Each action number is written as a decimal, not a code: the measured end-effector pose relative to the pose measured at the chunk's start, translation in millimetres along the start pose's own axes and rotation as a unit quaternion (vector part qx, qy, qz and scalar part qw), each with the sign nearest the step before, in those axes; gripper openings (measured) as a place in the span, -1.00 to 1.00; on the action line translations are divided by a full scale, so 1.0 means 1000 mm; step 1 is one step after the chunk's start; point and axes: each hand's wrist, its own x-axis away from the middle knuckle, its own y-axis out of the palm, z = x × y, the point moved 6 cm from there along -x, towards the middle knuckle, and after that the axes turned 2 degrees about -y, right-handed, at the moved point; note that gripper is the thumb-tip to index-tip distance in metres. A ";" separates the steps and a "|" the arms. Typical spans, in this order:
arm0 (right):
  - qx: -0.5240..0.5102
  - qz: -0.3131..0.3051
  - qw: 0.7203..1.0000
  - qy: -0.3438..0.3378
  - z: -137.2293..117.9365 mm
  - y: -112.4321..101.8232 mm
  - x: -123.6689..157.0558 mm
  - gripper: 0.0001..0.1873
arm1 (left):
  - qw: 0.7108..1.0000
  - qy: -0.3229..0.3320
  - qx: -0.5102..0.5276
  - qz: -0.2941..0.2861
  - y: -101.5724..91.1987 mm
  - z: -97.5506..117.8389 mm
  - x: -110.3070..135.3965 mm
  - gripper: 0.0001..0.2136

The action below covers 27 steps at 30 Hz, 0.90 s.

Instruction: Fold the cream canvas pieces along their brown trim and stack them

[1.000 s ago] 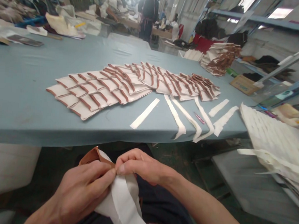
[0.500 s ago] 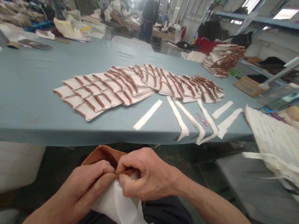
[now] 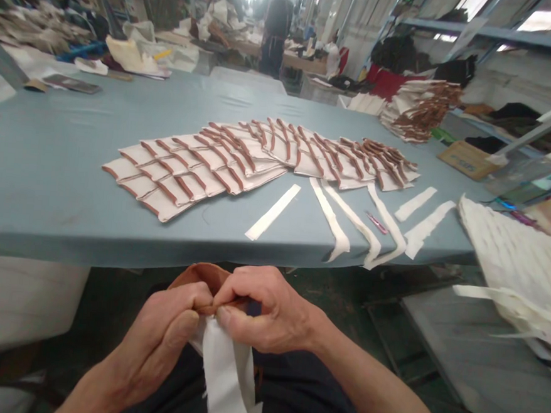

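Note:
Over my lap, both hands meet at the edge of a brown leather-like piece (image 3: 199, 277) from which white cloth (image 3: 229, 370) hangs down. My left hand (image 3: 158, 333) pinches the brown edge between thumb and forefinger. Right beside it, my right hand (image 3: 271, 310) has its thumb and forefinger closed on the same edge, where brown meets white. Most of the brown piece is hidden behind my fingers. On the table just beyond lies a long overlapping row of cream pieces with brown edges (image 3: 203, 167).
Along the near edge of the blue-covered table (image 3: 67, 217) lie several white strips (image 3: 274, 211) and a small pinkish tool (image 3: 377, 222). A bundle of cream-and-brown pieces (image 3: 419, 109) stands at the back right. White layered cloth (image 3: 517, 261) rests to my right. A person (image 3: 274, 33) stands far off.
Both hands still grip the brown edge and have risen slightly. My left thumb has moved back from the right hand, and the white cloth now hangs straighter.

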 end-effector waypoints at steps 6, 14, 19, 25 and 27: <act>0.090 -0.034 0.994 -0.042 -0.014 -0.020 -0.008 -0.87 | 0.992 -0.102 0.063 -0.038 -0.012 0.006 -0.014 -0.39; 0.064 -0.084 0.994 -0.026 -0.014 -0.026 -0.014 -0.83 | 0.976 -0.181 0.102 -0.059 0.000 0.002 -0.017 -0.49; 0.045 -0.123 0.991 0.027 -0.001 -0.023 -0.008 -0.83 | 0.977 -0.172 0.109 -0.061 0.010 0.002 -0.018 -0.56; 0.034 -0.122 0.992 -0.005 -0.007 -0.016 0.015 -0.89 | 0.974 -0.186 0.118 -0.042 0.012 0.017 0.008 -0.62; 0.018 -0.114 0.993 0.006 -0.012 -0.011 0.022 -0.85 | 0.955 -0.247 0.150 -0.065 0.020 0.017 0.024 -0.65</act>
